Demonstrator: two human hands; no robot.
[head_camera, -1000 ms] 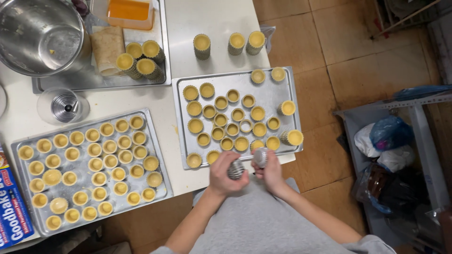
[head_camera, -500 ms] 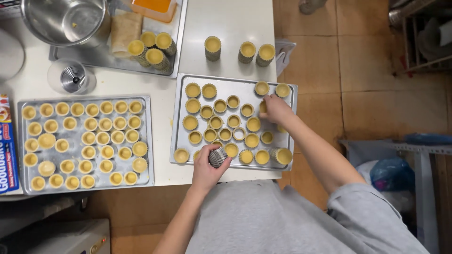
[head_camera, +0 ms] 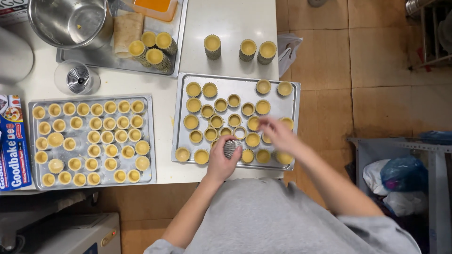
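Note:
My left hand (head_camera: 221,162) grips a small stack of fluted metal tart moulds (head_camera: 232,147) at the near edge of the right baking tray (head_camera: 235,81). That tray holds several pastry-lined tart shells (head_camera: 193,89) in loose rows. My right hand (head_camera: 278,134) is blurred with motion. It hovers over the shells in the tray's near right part, fingers pointing left. Whether it holds a shell cannot be made out.
A second tray (head_camera: 149,141) full of tart shells lies on the left. Behind stand stacks of filled moulds (head_camera: 212,46), a steel pot (head_camera: 70,21), a glass of moulds (head_camera: 77,79) and an orange tub (head_camera: 157,6). A printed box (head_camera: 13,141) lies far left. Bags (head_camera: 400,181) sit on the floor at right.
My right hand has come back from the tray's far right corner toward its near middle. My left hand has stayed at the near edge with the moulds.

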